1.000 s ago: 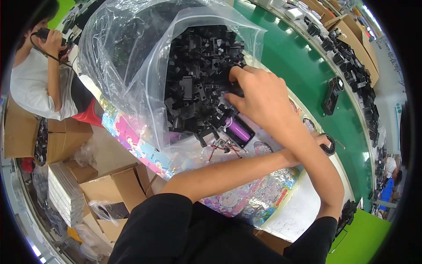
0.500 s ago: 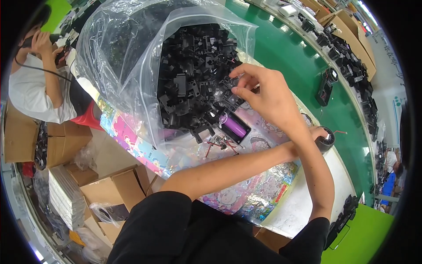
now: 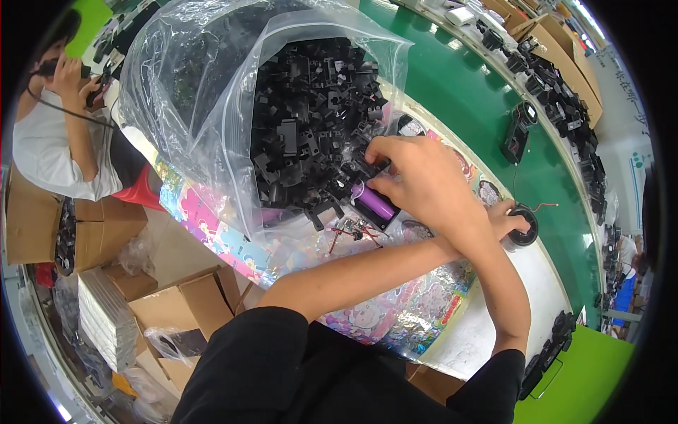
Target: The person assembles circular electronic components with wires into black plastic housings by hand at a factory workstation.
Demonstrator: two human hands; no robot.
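beside the right edge of the black parts (image 3: 304,127), right hand (image 3: 427,180) palm down, fingers bent, thumb and forefinger slightly parted at dark pieces; cannot tell whether any is gripped. right forearm (image 3: 501,304) crosses over the left wrist. left hand (image 3: 503,220) reaches out to the right, fingers curled over the round black part (image 3: 526,237); firmness of hold unclear. purple cell (image 3: 376,203) just below the right thumb, red-wired piece (image 3: 357,232) next to it. parts heaped at the clear bag's (image 3: 236,141) open mouth. farther right, black device (image 3: 515,141) on the green surface (image 3: 452,85).
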